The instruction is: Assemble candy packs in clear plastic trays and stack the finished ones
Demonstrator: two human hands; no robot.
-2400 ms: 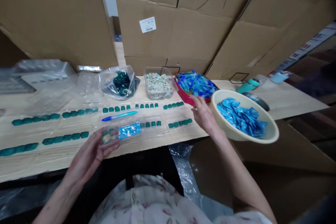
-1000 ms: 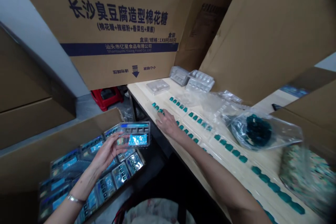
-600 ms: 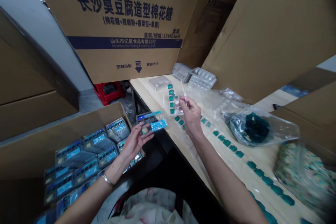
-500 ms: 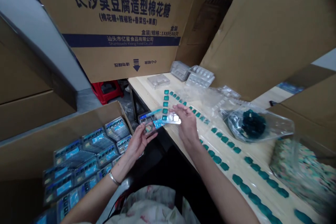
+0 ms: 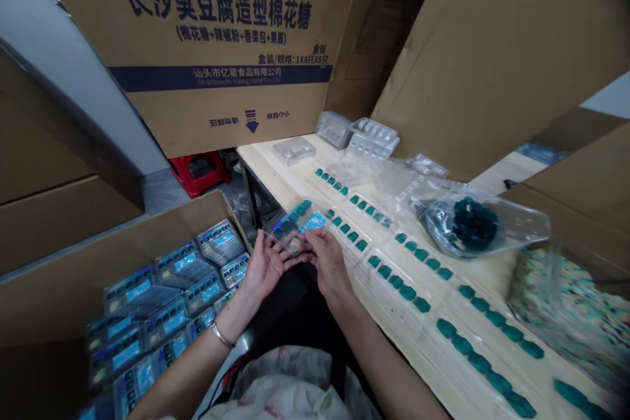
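A clear plastic pack (image 5: 291, 226) with a row of teal pieces and a blue printed part is held between my two hands, over the table's near left edge. My left hand (image 5: 268, 264), palm up, grips its left side, with the fingers under the near end. Pinching the near right corner is my right hand (image 5: 329, 262), its fingertips close to those of the left. A blue packet (image 5: 315, 222) shows at the right side of the pack. The fingers hide part of the pack's near end.
On the table (image 5: 394, 321) lie clear trays of teal pieces (image 5: 404, 290) in rows. Further back are a stack of clear trays (image 5: 373, 138) and a bag of dark teal pieces (image 5: 475, 226). An open carton (image 5: 162, 236) of finished-looking packs (image 5: 170, 318) stands at left.
My right hand has brought the tray of teal pieces down and left onto the pack in my left hand. The tray, upright before, now lies flatter. The view has shifted slightly.
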